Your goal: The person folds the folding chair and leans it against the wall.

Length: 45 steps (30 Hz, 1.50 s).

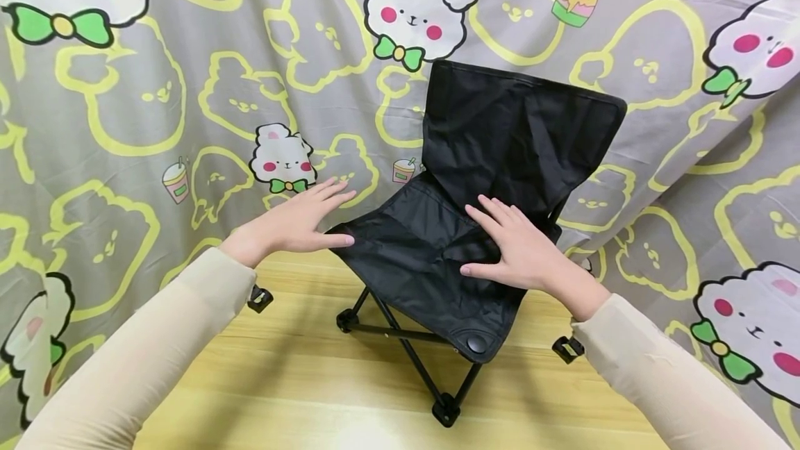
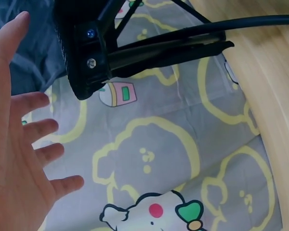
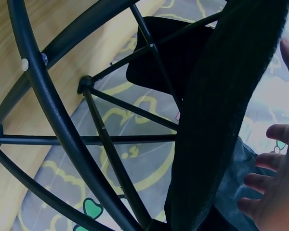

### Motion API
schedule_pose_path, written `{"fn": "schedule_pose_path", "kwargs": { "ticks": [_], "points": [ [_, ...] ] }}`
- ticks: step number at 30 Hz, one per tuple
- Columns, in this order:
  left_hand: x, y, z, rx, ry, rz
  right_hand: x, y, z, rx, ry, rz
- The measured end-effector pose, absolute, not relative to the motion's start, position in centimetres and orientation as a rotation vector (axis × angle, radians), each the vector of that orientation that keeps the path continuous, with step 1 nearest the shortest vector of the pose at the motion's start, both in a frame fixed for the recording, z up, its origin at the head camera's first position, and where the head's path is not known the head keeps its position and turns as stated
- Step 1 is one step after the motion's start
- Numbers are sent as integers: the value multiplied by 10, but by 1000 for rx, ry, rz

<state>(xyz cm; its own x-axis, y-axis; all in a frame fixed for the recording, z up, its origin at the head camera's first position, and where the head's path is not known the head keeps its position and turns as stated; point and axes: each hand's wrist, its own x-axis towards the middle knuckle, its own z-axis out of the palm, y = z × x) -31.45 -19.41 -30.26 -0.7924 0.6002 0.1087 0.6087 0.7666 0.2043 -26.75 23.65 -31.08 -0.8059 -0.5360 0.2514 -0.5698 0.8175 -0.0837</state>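
Note:
A black folding chair (image 1: 431, 248) stands unfolded, its fabric backrest (image 1: 515, 137) upright and its crossed metal legs (image 1: 409, 346) on the floor. My left hand (image 1: 300, 217) hovers by the seat's left corner, fingers spread and holding nothing. In the left wrist view that hand (image 2: 19, 159) is apart from the chair's corner bracket (image 2: 89, 53). Over the right part of the seat is my right hand (image 1: 515, 248), fingers extended, with nothing in it. The right wrist view shows this hand (image 3: 274, 178) beside the seat's dark edge (image 3: 216, 120); whether it touches the fabric I cannot tell.
A grey curtain (image 1: 337, 103) with yellow outlines and white cartoon animals hangs behind the chair and on both sides. Light wooden flooring (image 1: 300, 367) lies under the legs. Small black clips (image 1: 259, 298) show below each sleeve cuff.

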Motion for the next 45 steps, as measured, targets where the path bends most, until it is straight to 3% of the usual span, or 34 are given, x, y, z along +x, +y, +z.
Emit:
{"fn": "schedule_pose_path", "kwargs": {
  "ticks": [45],
  "points": [
    [-317, -207, -316, -1121, -2867, -797, -234, 237, -316, 1047, -2757, 568]
  ]
}}
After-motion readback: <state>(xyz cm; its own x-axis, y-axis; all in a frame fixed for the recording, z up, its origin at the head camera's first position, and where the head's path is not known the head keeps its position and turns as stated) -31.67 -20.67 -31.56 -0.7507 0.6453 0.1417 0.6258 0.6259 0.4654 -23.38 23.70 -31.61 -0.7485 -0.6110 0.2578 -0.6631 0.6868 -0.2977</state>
